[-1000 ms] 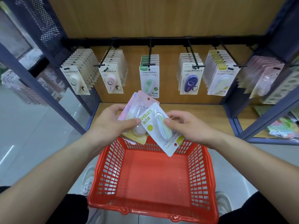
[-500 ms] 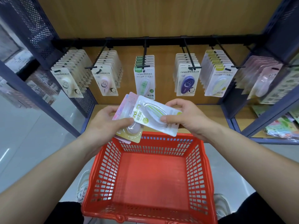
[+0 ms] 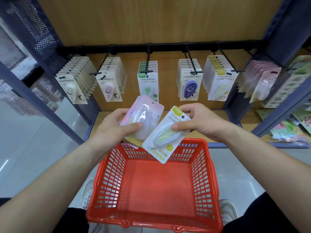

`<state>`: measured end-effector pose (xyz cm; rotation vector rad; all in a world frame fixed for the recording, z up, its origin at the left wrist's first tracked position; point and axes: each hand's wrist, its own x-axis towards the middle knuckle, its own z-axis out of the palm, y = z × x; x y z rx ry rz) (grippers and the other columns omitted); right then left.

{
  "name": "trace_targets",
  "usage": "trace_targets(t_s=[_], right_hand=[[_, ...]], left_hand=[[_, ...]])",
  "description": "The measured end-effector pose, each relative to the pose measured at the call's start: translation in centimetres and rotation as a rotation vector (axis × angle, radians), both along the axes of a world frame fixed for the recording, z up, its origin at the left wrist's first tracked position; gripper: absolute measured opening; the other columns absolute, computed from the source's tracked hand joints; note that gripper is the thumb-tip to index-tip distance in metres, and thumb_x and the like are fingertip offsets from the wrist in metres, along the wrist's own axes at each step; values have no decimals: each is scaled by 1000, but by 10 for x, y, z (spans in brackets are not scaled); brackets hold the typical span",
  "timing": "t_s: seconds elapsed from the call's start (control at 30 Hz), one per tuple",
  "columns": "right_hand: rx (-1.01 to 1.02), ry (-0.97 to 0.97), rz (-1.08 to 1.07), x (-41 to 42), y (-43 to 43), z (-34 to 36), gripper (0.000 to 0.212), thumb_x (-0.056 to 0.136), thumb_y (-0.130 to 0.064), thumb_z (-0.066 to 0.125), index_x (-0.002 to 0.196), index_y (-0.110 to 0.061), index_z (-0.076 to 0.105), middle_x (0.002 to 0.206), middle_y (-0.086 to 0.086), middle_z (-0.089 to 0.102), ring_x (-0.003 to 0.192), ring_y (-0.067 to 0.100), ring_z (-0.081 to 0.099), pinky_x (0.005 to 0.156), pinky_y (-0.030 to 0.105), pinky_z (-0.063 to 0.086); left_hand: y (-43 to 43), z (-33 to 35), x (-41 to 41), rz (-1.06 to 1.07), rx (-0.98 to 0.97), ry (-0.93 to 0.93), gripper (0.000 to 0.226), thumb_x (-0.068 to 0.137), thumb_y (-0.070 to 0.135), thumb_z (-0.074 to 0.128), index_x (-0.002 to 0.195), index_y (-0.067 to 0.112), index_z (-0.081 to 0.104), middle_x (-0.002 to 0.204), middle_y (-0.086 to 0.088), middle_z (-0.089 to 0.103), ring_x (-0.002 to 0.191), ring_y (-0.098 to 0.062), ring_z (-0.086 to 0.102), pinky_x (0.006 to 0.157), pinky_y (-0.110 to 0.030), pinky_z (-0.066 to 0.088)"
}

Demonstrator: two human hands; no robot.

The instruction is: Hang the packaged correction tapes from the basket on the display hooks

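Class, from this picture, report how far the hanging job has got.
Done: the red basket shows no packs inside. In hand: the right hand pinches a yellow-green pack; the left hand grips a pink-topped stack. Left: hanging these on the hooks.

Blue perforated side panel (image 3: 42, 31), wooden back board (image 3: 151, 19), white shoe (image 3: 87, 192), grey floor (image 3: 33, 157)

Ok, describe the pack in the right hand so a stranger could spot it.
Start at the red basket. Above its far rim the right hand holds a white pack. Unlike the pink pack in the left hand, it shows yellow-green stripes.
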<state>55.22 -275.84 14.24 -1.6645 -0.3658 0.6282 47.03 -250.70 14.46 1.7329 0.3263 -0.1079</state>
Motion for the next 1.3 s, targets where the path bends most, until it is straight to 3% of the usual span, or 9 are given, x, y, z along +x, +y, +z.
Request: trace_targets(t_s=[0.1, 0.27, 0.37, 0.47, 0.53, 0.73, 0.9, 1.3], right_hand=[[24, -18, -64, -10, 8, 2, 23, 77, -1, 83, 93, -11, 69, 76, -1, 76, 60, 6, 65, 52, 15, 44], [43, -72, -317, -18, 8, 5, 44, 72, -15, 90, 105, -15, 61, 87, 5, 77, 67, 18, 65, 51, 30, 47], [144, -11, -471, -24, 7, 4, 55, 75, -14, 88, 117, -11, 52, 102, 17, 76, 85, 31, 75, 71, 50, 62], [170, 39, -486, -28, 2, 0, 49, 78, -9, 86, 116, -7, 56, 100, 17, 77, 92, 38, 75, 83, 57, 60], [148, 28, -469, -24, -9, -2, 38, 82, -7, 82, 114, -6, 59, 98, 13, 78, 92, 38, 75, 79, 54, 62], [8, -61, -588, 15, -76, -11, 32, 94, -12, 72, 123, -18, 60, 101, 2, 79, 93, 20, 76, 82, 50, 62], [-109, -113, -694, 56, -116, -29, 33, 97, -15, 66, 128, -25, 58, 103, -1, 76, 96, 19, 74, 90, 56, 58], [-108, -217, -769, 101, -119, -50, 36, 102, -23, 57, 135, -36, 54, 111, -17, 72, 103, 8, 69, 97, 45, 56]], left_hand=[[-19, -5, -1, -87, -25, -29, 63, 59, 31, 87, 118, 23, 67, 104, -6, 79, 89, -27, 75, 79, -37, 57], [-36, -7, 2, -32, -49, -58, 58, 62, 33, 87, 116, 24, 67, 99, -4, 80, 89, -26, 77, 88, -45, 57], [-52, -7, 7, 46, -66, -109, 50, 72, 22, 87, 116, 22, 66, 96, -2, 80, 86, -22, 77, 88, -44, 58], [-69, -4, 16, 99, -114, -158, 39, 85, 11, 81, 119, 17, 63, 94, 2, 80, 84, -15, 77, 75, -31, 59], [-79, 0, 22, 93, -138, -170, 36, 87, 8, 78, 119, 15, 61, 93, 3, 80, 80, -12, 76, 66, -24, 58], [-96, -1, 47, 56, -160, -118, 37, 88, 8, 77, 120, 17, 61, 108, -11, 75, 84, -32, 77, 58, -45, 63], [-104, -5, 62, -6, -126, -79, 39, 88, 6, 76, 123, 13, 61, 103, -9, 78, 83, -31, 77, 61, -52, 63], [-105, -11, 78, -48, -128, -80, 35, 89, 7, 74, 119, 18, 61, 98, -8, 79, 83, -33, 77, 65, -52, 63]])
